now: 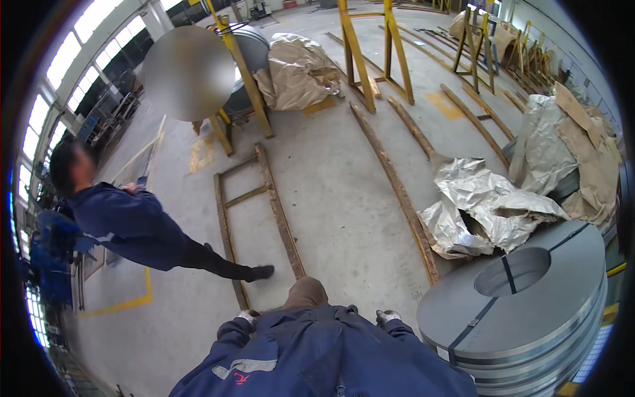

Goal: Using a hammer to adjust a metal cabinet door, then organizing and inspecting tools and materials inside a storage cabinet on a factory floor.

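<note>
Both of my arms, in dark blue sleeves, hang low at the sides of my jacket. My left hand (248,315), in a pale glove with dark fingers, is close to the lower end of a wooden floor frame (223,228); I see no object in it. My right hand (387,317), also gloved, hangs left of a stack of steel strip coils (456,327) bound with dark straps. It appears apart from the coils. Both hands are small and partly hidden by the sleeves, so their finger positions are unclear.
At left a person in dark blue (132,225) steps across the floor frame. A long wooden rail (397,188) runs along the floor. Crumpled silvery wrapping (489,198) lies behind the coils. Yellow steel stands (357,53) and a paper-wrapped coil (301,73) are farther back.
</note>
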`<state>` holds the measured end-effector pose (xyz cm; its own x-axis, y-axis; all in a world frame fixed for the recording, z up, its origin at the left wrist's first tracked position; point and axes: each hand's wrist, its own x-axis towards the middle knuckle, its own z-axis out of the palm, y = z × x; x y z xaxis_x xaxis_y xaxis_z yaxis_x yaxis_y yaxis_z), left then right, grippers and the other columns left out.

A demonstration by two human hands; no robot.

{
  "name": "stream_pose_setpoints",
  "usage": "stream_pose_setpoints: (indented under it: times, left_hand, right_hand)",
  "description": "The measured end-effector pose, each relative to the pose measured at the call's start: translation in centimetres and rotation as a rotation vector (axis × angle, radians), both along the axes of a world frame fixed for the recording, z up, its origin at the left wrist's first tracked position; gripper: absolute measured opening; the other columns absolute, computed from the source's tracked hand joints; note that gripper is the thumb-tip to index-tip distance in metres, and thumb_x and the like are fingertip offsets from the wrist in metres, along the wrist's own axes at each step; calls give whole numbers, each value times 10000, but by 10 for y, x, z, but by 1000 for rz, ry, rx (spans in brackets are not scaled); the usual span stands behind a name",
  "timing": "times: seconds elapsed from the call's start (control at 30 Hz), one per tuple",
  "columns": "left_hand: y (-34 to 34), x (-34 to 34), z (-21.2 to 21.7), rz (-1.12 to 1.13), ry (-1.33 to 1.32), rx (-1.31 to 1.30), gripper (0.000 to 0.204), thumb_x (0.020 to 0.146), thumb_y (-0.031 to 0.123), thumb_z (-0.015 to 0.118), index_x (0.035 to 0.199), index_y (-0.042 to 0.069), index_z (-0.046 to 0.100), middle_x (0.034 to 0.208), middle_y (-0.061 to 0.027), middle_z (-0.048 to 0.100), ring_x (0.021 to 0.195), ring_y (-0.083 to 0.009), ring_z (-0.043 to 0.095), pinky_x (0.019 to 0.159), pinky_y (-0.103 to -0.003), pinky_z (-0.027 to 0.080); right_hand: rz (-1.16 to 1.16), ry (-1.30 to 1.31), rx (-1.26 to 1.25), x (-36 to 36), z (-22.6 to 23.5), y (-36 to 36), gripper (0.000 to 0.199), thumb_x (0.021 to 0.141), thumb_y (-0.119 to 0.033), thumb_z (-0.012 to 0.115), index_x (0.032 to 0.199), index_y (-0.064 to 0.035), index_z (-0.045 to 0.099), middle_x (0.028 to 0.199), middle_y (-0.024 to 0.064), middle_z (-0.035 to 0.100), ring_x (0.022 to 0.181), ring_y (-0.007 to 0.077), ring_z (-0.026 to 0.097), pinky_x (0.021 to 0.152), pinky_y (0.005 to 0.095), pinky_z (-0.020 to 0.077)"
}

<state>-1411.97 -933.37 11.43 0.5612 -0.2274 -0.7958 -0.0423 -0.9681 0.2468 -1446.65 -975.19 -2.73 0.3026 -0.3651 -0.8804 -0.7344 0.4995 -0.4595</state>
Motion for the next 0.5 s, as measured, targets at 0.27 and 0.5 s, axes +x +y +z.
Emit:
stream_pose_setpoints:
  times: [0.27, 0.5]
  left_hand:
    - [-63, 88, -67, 67, 71, -135, 285, 762, 110, 624, 1030, 22, 666, 963, -142, 681, 880, -261, 650, 801, -342, 507]
    - [-152, 204, -92, 85, 193, -257, 294, 745, 91, 605, 1023, 15, 666, 970, -131, 683, 898, -242, 646, 798, -353, 512]
  right_hand:
    - [-64, -2, -56, 28, 11, -26, 259, 807, -206, 649, 970, -6, 674, 856, 134, 687, 706, 174, 653, 671, 297, 522]
    - [511, 182, -290, 107, 41, -93, 416, 802, -426, 611, 970, -54, 688, 982, 108, 681, 948, 198, 628, 852, 330, 464]
